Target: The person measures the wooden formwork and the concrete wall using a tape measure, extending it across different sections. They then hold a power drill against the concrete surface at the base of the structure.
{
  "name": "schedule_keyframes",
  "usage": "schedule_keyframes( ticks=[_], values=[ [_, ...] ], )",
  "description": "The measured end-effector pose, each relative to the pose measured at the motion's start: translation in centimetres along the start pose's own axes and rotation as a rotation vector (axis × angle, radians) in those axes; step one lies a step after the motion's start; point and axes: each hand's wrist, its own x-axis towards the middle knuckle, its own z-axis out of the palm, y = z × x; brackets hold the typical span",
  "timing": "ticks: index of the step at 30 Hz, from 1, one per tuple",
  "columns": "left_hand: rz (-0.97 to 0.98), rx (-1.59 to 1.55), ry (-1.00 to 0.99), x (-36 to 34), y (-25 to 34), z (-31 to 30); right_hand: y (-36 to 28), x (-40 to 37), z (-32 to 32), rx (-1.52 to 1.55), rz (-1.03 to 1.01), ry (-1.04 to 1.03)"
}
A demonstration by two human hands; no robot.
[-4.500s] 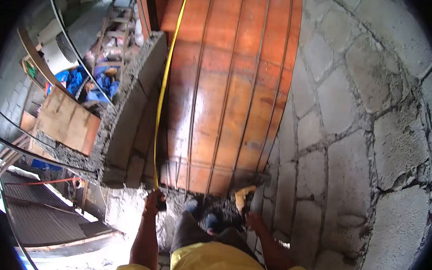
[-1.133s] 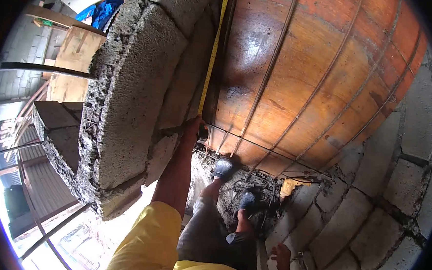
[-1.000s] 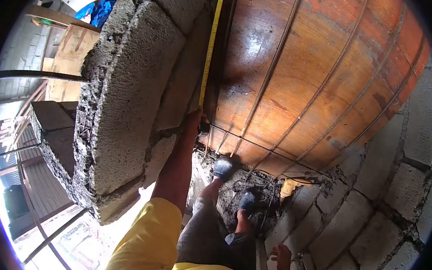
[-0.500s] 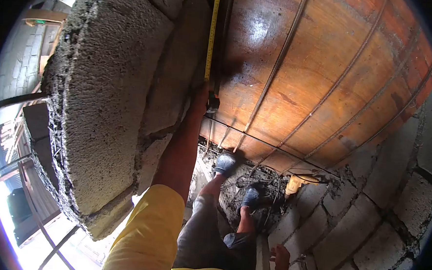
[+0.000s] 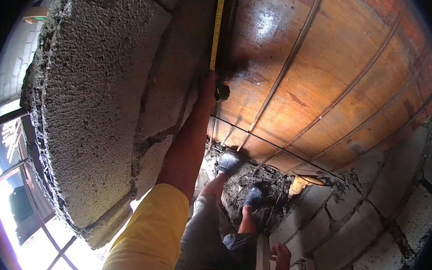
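My left hand [image 5: 208, 88] is closed around a dark tape measure case [image 5: 222, 92], at the corner between the block wall and the orange-brown wooden panel. From it the yellow tape blade [image 5: 217, 32] runs straight up the image along the wall. My right hand [image 5: 281, 256] hangs low at the bottom right beside the block wall, its fingers apart and nothing in it.
Steel bars [image 5: 287, 65] cross the wooden panel [image 5: 327, 57]. Rough block walls [image 5: 101, 90] stand left and right. A yellow power tool [image 5: 299, 185] lies near tangled cable by my feet. At the lower left are crossed bars in bright light.
The view has shifted slightly, so the wall slides left and the panel right. My left hand sits a little higher, and more of the tape measure case shows.
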Motion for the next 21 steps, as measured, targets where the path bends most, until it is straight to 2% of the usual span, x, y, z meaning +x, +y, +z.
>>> schedule_keyframes(
  ticks=[3, 5, 7, 9, 12, 16, 18, 21],
  values=[
    [0.042, -0.064, 0.080, 2.2, -0.8, 0.2, -0.4, 0.1, 0.1, -0.022, 0.008, 0.013],
    [0.081, 0.030, 0.198, 2.9, -0.6, 0.8, 0.0, 0.4, 0.1, -0.009, 0.005, 0.011],
    [0.084, 0.060, 0.215, 2.8, -0.2, 1.2, 1.3, 1.5, -0.3, 0.001, -0.074, -0.003],
    [0.088, 0.090, 0.231, 2.4, 0.5, 1.9, 0.6, 1.2, 0.2, 0.022, -0.058, 0.005],
    [-0.008, 0.091, 0.266, 3.2, 0.4, 2.0, 0.8, 1.5, 0.4, 0.020, -0.069, -0.016],
    [0.100, -0.032, 0.208, 3.2, 0.5, 2.2, 2.5, 3.2, 0.4, 0.012, -0.109, -0.057],
    [0.132, -0.098, 0.185, 1.0, 2.0, 3.2, 1.3, 3.2, 0.5, 0.021, -0.071, -0.057],
    [0.072, -0.008, 0.280, -0.1, 2.6, 3.5, -1.1, 5.3, 0.1, 0.056, -0.063, -0.060]
  ],
)
